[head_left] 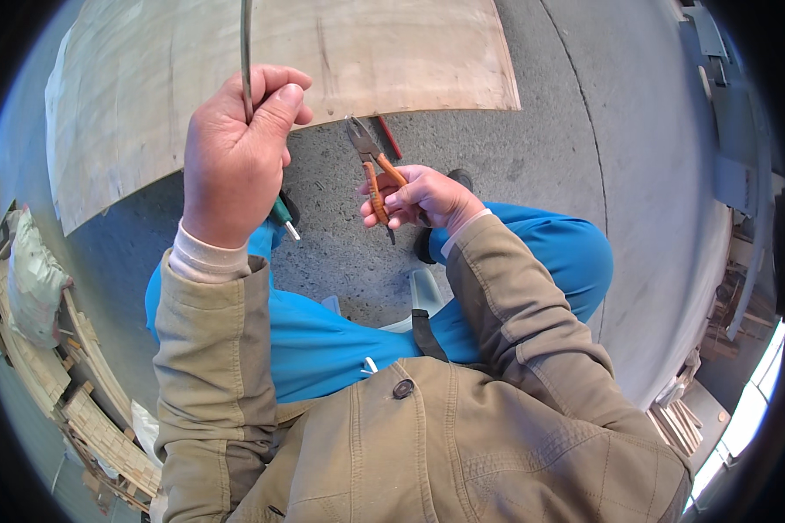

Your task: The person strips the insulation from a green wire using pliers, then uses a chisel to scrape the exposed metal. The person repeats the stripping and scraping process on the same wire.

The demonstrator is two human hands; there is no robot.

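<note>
My left hand (237,161) is closed, with thumb against fingers, on a thin dark metal rod (246,52) that runs up out of the top of the view. Lower and to the right, my right hand (423,199) grips a pair of pliers (369,155) by their worn orange handles. The plier jaws point up toward the near edge of a plywood sheet (392,52) and look slightly parted, with nothing visible between them. The rod and the pliers are apart.
A slim red stick (389,138) lies on the concrete floor (549,113) behind the pliers. Between my knees shows a green-handled tool (282,213), partly hidden by my left wrist. Stacked wood strips (105,427) and a pale sack (37,279) stand at the left; wood pieces (676,427) lie at right.
</note>
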